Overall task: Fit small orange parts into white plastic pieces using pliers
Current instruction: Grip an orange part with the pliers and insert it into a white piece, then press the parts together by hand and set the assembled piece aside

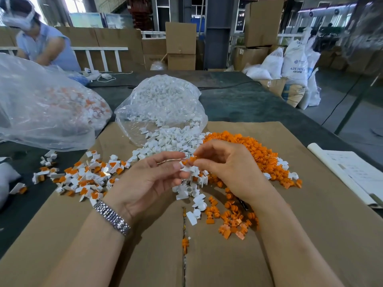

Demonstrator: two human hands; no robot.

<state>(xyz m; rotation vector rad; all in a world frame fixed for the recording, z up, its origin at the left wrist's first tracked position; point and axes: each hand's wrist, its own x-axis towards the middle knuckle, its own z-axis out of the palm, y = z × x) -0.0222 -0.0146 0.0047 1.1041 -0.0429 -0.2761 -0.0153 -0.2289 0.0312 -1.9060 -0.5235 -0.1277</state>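
Bright, even daylight fills the scene, coming from blown-out windows (pixel 71 3) in the upper left of the frame. Soft glare sheens the clear plastic bags (pixel 41 104) at left and centre, and shadows on the cardboard (pixel 310 224) are faint. Wide-angle distortion bends the edges, and the far right background smears into blur.

I note a flattened cardboard sheet (pixel 310 214) covering the dark surface (pixel 238 100). A rolled paper document (pixel 352 172) lies at its right edge. Behind, stacked cardboard boxes (pixel 181 46) and white ABS resin sacks (pixel 294 63) stand. A second person (pixel 45 44) works at far left.
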